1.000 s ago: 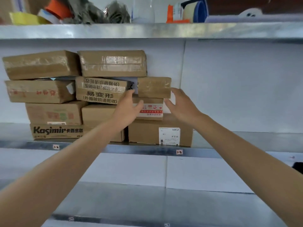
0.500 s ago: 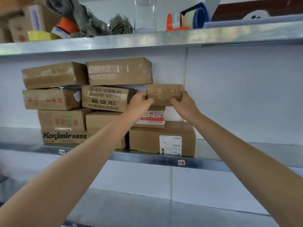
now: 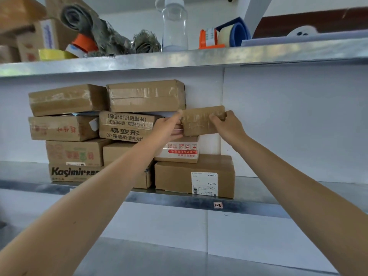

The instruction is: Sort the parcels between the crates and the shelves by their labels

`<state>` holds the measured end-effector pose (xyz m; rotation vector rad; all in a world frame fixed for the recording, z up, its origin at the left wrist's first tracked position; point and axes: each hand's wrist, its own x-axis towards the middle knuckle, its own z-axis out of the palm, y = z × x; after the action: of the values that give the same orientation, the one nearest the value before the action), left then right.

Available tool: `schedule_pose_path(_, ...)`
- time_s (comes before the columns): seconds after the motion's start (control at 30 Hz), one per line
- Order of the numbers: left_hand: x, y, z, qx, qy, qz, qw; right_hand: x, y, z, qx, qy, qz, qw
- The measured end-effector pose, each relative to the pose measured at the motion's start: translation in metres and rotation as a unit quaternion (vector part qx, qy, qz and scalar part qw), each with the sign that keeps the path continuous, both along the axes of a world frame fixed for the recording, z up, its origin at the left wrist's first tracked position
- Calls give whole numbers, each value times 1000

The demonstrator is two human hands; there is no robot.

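A small taped brown parcel (image 3: 199, 121) sits high on the right side of a stack of cardboard parcels on the middle metal shelf (image 3: 179, 198). My left hand (image 3: 169, 127) grips its left end, thumb on the top edge. My right hand (image 3: 227, 126) grips its right end with fingers curled over the front. Under it lies a white-and-red labelled parcel (image 3: 179, 151), which rests on a wide brown box with a white shipping label (image 3: 194, 177). To the left are several more boxes, one with large black printed characters (image 3: 125, 126) and one marked Kasimir (image 3: 73, 173).
The shelf's front edge carries a small tag reading 1-3 (image 3: 218, 205). The top shelf (image 3: 179, 58) holds tape rolls, a clear plastic bottle (image 3: 175, 24), rolled cloth and small boxes. Bare shelf surface stretches right of the stack against a white wall. A lower shelf shows at the bottom.
Both hands rose from the lower parcels to the small taped parcel and took hold of its two ends. The camera tilted upward, showing more of the top shelf.
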<state>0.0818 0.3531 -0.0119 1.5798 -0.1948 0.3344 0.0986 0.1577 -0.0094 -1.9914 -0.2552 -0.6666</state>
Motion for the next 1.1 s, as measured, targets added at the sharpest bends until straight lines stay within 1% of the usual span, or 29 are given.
schedule_pose_path(0.1,-1,-1,8,-61,25,-9,998,0,-2,6,7,-29,-23,999)
schedule_pose_path(0.17,0,2,15,-90,47,-25,995,1,-3,11,9,-34,-21,999)
schedule_pose_path(0.3,7,12,22,-79,71,-50,993,2,-2,18,24,-37,7,999)
schedule_pose_path(0.4,11,17,23,-63,90,-49,993,4,2,16,33,-42,22,998)
schedule_pose_path(0.5,16,18,22,-55,80,-46,994,4,2,9,31,-43,18,998)
schedule_pose_path(0.67,18,8,9,-34,31,-23,999,3,-3,0,50,-35,17,998)
schedule_pose_path(0.77,16,0,2,-56,12,-13,998,2,-5,-3,77,-17,20,997)
schedule_pose_path(0.87,8,-6,-5,-106,7,-21,994,0,-11,-5,103,7,13,995)
schedule_pose_path(1.0,-5,-15,-12,-120,-4,-49,992,-4,-18,-10,135,15,-12,991)
schedule_pose_path(1.1,-15,-22,-13,-126,-8,-46,991,-17,-24,-14,204,31,6,978)
